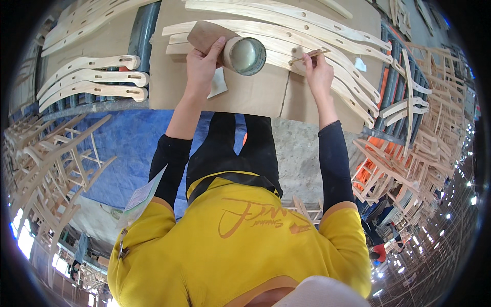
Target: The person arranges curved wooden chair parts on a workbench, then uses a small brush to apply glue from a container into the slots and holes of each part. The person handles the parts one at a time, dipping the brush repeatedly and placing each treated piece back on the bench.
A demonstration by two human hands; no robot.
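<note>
My left hand (202,64) is closed round the side of an open can (230,55) with something pale inside, its mouth tilted toward me. A brown sheet that looks like sandpaper (207,35) is pinched in the same fingers. Over the curved wooden pieces, my right hand (319,74) pinches a thin wooden stick (318,53) between thumb and fingertips. Beneath both hands, several long pale curved wooden pieces (276,41), with slots and holes near their ends, lie side by side on cardboard (266,94).
More curved pieces (92,77) rest on rollers at the left. A white scrap (218,83) lies below the can, and another white bit (360,64) sits among the pieces at right. Stacked wooden frames (434,128) crowd the right side, with others (56,153) at left.
</note>
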